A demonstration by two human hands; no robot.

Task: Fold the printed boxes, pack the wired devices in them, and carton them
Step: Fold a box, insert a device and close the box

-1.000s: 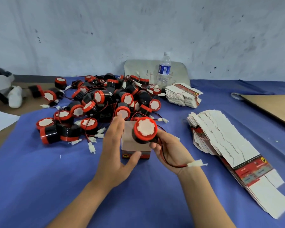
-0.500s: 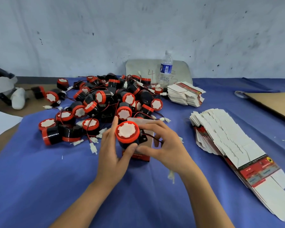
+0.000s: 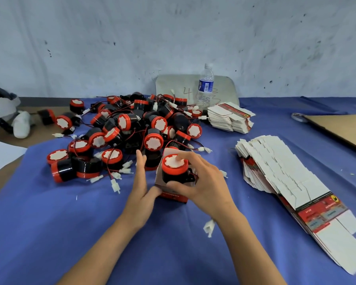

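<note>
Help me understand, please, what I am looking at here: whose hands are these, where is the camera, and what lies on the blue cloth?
There is no machine here: a person works with two bare hands. The single picture comes from a camera worn on the person's head, looking forward and down.

The right hand has its grip round a red and black wired device and holds it at the open top of a small printed box. The left hand, fingers straight, steadies that box with its thumb.

Behind the hands, a pile of the same devices lies on the blue cloth. To the right lie two stacks of flat boxes, not yet folded. A water bottle stands at the back near the wall.
</note>
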